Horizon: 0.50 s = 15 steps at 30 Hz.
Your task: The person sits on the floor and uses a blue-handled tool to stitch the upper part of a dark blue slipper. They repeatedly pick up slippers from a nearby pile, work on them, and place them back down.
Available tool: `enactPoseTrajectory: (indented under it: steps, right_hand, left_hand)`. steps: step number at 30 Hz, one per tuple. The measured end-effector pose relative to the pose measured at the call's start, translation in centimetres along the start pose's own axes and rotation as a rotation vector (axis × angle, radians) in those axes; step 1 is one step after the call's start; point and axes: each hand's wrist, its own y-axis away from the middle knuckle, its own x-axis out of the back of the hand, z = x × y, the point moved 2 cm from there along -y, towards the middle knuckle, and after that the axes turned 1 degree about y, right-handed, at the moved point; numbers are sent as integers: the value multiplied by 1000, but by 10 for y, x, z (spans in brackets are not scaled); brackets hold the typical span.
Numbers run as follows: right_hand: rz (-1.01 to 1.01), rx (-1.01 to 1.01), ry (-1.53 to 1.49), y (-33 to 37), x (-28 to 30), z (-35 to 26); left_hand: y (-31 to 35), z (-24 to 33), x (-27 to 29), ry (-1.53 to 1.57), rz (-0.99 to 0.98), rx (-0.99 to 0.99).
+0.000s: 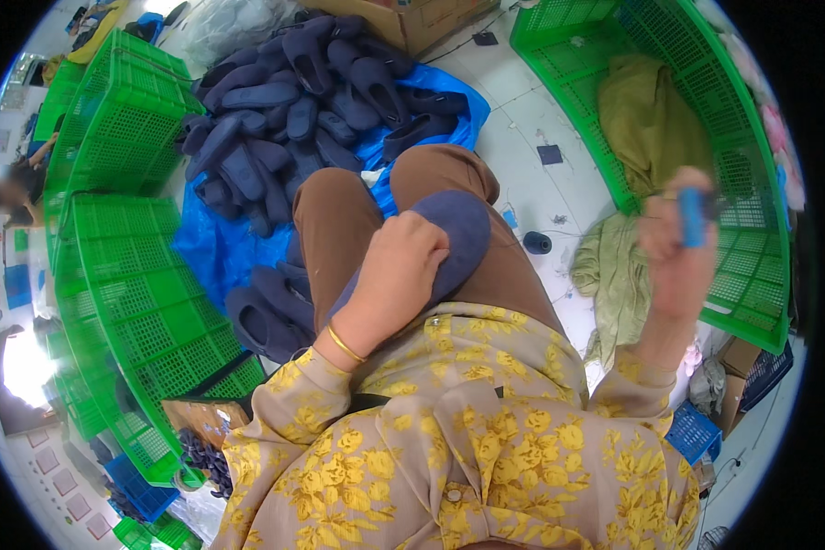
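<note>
"Where is the shoe (461, 225) from your end?"

"I see it through the head camera, lying across the lap on the brown trousers (513, 266), slanted, with its far end toward the right knee. The left hand (399, 266) is on top of it."

"And the left fingers?"

"Curled in and pinching the shoe near its middle; a bangle (346, 341) sits on that wrist."

"The right hand (669, 229)?"

"Raised well apart from the shoe, in front of the crate (738, 307) on the right. It's blurred on my feed, but its fingers look closed on a blue piece (692, 218). What that is, I can't tell."

"What do I have around the legs?"

"Ahead, a heap of navy shoes (261, 115) on a blue sheet (467, 96), with a box (422, 23) behind. More shoes lie beside the left knee, near the green crates (147, 284). To the right, I get a dark spool (537, 243) on the floor (522, 110), a pale green cloth (610, 261) near it, and an olive cloth (651, 119) in the right-hand crate."
</note>
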Motion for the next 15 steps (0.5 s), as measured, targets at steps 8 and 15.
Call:
enactPoseTrajectory:
  steps: [8, 15]
  right_hand:
    - [-502, 62, 1386, 31, -90, 101]
    - [-560, 139, 1623, 27, -106, 120]
  left_hand:
    - [-2, -13, 12, 335, -137, 300]
    - [-3, -14, 12, 388, -172, 336]
